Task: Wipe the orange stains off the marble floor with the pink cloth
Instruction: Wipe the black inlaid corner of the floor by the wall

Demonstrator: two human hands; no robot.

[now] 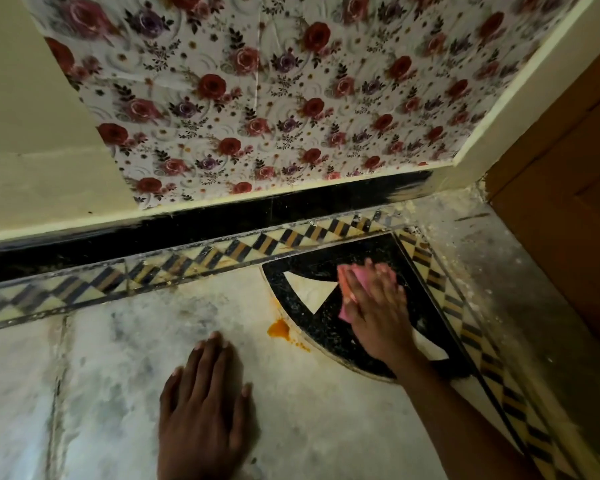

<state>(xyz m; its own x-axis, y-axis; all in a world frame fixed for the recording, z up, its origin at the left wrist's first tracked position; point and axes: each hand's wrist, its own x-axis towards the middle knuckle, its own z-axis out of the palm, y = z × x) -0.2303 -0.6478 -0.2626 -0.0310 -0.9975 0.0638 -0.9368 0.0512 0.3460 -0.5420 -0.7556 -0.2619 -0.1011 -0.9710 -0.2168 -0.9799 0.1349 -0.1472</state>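
We see the left hand (205, 403) lying palm down, fingers straight and close together, thumb spread to its left side, the wrist leaving the lower edge of view. The right hand (374, 306) reaches further forward, palm down with fingers extended flat, its forearm running diagonally back toward the lower right corner. The two hands are apart.

A crumpled pink cloth (352, 289) lies on the black-and-cream curved inlay at the far right corner of the mottled white marble floor (326, 417), while a blotchy orange stain (279, 329) sits nearby along the inlay's curved left edge.
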